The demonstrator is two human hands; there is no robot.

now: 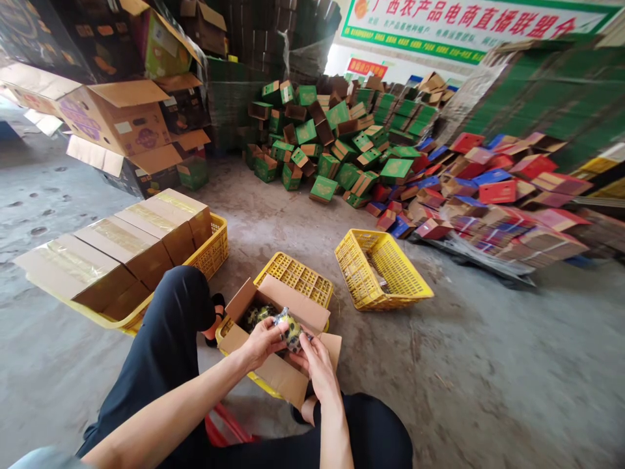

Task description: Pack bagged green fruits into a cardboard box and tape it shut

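Observation:
Both my hands hold a clear plastic-wrapped fruit (pixel 291 331), yellow-green with dark patches; its exact kind I cannot make out. My left hand (pixel 265 341) grips it from the left with bent fingers. From the lower right, my right hand (pixel 315 359) pinches the wrapping. Just below them is a cardboard box (pixel 283 378) with its flaps spread, standing on an upturned yellow crate (pixel 295 277). Inside the box, at its left, lie more wrapped fruits (pixel 260 314). My hands and the flaps hide part of the box's inside.
To the left, a yellow crate (pixel 219 247) holds several taped cardboard boxes (pixel 120 238). Another yellow crate (pixel 383 270) stands right of the open box. Green cartons (pixel 325 189) and red-and-blue cartons (pixel 498 192) lie heaped behind. My bent legs (pixel 161 345) flank the open box.

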